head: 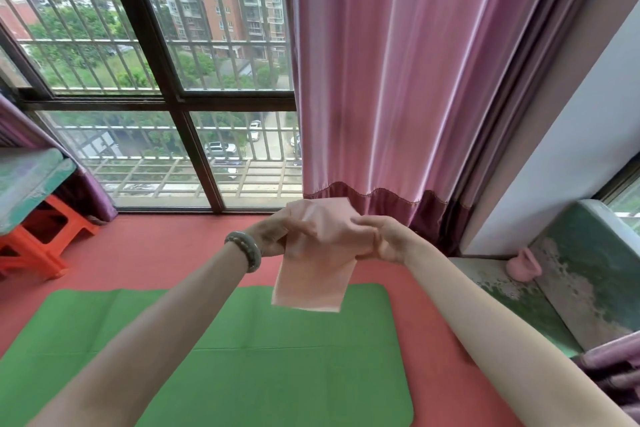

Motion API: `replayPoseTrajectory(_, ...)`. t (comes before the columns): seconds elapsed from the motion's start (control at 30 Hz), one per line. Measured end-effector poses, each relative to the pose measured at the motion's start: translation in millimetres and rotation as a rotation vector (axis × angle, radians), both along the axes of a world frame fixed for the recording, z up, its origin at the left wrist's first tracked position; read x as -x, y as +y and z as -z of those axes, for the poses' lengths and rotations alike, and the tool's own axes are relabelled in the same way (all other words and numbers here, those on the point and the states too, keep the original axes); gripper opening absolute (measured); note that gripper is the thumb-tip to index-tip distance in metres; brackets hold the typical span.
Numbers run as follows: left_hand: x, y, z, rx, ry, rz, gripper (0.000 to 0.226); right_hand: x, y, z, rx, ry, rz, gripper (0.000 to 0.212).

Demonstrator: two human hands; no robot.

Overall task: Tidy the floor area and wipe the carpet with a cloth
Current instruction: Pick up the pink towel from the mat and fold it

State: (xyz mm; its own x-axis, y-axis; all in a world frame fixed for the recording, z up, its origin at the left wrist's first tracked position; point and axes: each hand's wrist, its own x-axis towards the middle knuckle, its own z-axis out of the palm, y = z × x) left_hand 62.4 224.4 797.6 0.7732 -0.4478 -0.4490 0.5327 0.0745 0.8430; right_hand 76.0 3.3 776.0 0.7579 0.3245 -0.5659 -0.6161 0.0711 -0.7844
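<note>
A pale pink cloth [313, 282] hangs folded in the air in front of me, above the far edge of a green carpet [263, 350] that lies flat on the red floor [166, 253]. My left hand [277, 234], with a grey-green bangle on its wrist, grips the cloth's upper left part. Gripping the upper right part is my right hand [379, 239]. The two hands are close together, and the cloth's lower half dangles free below them.
An orange plastic stool [38, 239] stands at the left under a green padded board [27, 180]. Ahead are a barred floor-to-ceiling window [166, 87] and a pink curtain [398, 80]. At the right, a mottled green ledge [561, 288] holds a small pink object [523, 265].
</note>
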Motion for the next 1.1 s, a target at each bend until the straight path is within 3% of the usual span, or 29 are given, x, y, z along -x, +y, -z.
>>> replayPoseTrajectory(0.07,-4.2,7.9,4.1,-0.075,-0.018,0.038,0.044,-3.0,2.7,-2.2,0.238,-0.137,0.021,0.065)
replayPoseTrajectory(0.13,-6.7,14.1,6.9,-0.203,-0.039,0.065,0.028,-3.0,3.5,-7.6,0.367,-0.276,-0.006,0.073)
replayPoseTrajectory(0.23,-11.9,18.6,7.9,-0.506,-0.06,0.009,0.005,-2.0,2.7,-15.0,0.451,-0.468,-0.075,0.049)
replayPoseTrajectory(0.33,-21.5,25.1,11.4,-0.714,-0.105,-0.018,0.018,-5.8,4.2,-18.4,0.509,-0.588,-0.06,0.032)
replayPoseTrajectory(0.47,-28.6,26.3,7.0,-0.556,-0.119,-0.254,0.015,-14.4,3.7,-23.0,0.454,-0.539,0.0,0.032)
replayPoseTrajectory(0.57,-32.0,24.7,1.5,-0.451,-0.18,-0.284,0.021,-17.3,2.4,-30.3,0.321,-0.479,0.046,0.036)
replayPoseTrajectory(0.67,-33.8,22.7,-7.9,-0.486,-0.216,-0.268,0.026,-20.4,1.2,-36.4,0.352,-0.475,-0.024,0.044)
replayPoseTrajectory(0.77,-32.5,17.9,-17.8,-0.603,-0.263,-0.244,0.054,-21.6,3.8,-43.3,0.458,-0.488,-0.102,0.048)
replayPoseTrajectory(0.93,-32.2,12.4,-20.6,-0.903,-0.479,-0.135,0.037,-25.6,11.1,-50.6,0.593,-0.549,-0.176,0.05)
replayPoseTrajectory(1.1,-29.3,13.8,-23.3,-0.966,-0.6,-0.158,0.007,-27.1,16.2,-55.2,0.836,-0.706,-0.176,0.025)
